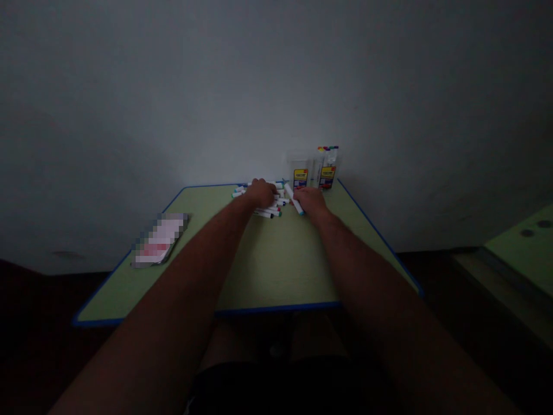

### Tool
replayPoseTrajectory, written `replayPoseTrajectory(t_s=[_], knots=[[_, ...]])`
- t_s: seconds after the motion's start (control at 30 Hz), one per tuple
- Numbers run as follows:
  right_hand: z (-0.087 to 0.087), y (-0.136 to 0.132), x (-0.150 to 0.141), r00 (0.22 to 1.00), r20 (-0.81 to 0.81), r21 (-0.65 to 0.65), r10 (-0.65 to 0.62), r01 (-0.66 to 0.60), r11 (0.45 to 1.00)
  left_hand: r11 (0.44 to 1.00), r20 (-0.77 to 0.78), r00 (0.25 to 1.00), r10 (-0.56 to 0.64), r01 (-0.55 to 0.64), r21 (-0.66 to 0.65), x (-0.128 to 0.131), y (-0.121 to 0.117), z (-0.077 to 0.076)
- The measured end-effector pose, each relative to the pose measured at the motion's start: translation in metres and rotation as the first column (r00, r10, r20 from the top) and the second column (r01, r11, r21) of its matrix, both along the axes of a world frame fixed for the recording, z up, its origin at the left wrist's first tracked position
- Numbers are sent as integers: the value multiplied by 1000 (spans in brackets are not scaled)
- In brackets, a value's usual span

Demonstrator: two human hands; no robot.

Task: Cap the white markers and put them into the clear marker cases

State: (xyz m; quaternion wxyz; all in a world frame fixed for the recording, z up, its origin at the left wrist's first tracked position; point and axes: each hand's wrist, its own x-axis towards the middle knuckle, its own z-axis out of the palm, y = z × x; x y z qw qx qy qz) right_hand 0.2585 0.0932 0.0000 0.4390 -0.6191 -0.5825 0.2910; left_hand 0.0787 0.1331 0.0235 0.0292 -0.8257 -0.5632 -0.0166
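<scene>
A pile of white markers [265, 212] with coloured ends lies at the far side of the table. Over this pile is my left hand [260, 193], its fingers curled down among the markers; whatever they grip is hidden. My right hand [313, 200] is closed on a white marker [295, 201] with a blue end, tilted just right of the pile. Close behind it stands a clear plastic case [301, 167] with a yellow and dark label, and no markers show in its upper part. Beside that, a second clear case [327, 173] holds several upright markers with coloured caps.
The light green table [276, 271] has a blue edge and stands against a grey wall [242, 86]. A flat, blurred-out packet or booklet [162, 239] lies at its left side. At the far right is another light green surface [527, 248]. The scene is dim.
</scene>
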Motion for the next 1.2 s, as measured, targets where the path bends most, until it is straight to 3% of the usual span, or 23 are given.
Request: replayPoseTrajectory(t_s=[0.37, 0.47, 0.57, 0.67, 0.73, 0.83, 0.97, 1.2], knots=[[-1, -3, -1, 998, -59, 6, -18, 19, 1000, 998, 37, 997, 61, -61, 21, 3, 8, -3], [0, -4, -1, 999, -53, 4, -11, 12, 1000, 993, 165, 980, 112, -116, 13, 2, 1, 2], [1, -5, -2, 997, -81, 1, 2, -2, 1000, 974, 378, 902, 209, -226, 1, -6, -10, 10], [0, -7, -4, 993, -114, -1, 34, -34, 999, 945, 588, 747, 311, -309, -109, -18, -30, 16], [1, -9, -7, 983, -169, -16, 71, -75, 997, 923, 740, 559, 375, -302, -240, -27, -48, 19], [3, -15, -13, 939, -307, -64, 154, -182, 981, 900, 854, 289, 433, -183, -395, -39, -79, 22], [12, -28, -23, 855, -438, -81, 277, -344, 935, 889, 879, 130, 458, -83, -451, -52, -109, 19], [21, -45, -33, 791, -537, -97, 293, -403, 910, 873, 863, -133, 488, 58, -485, -63, -122, 6]])
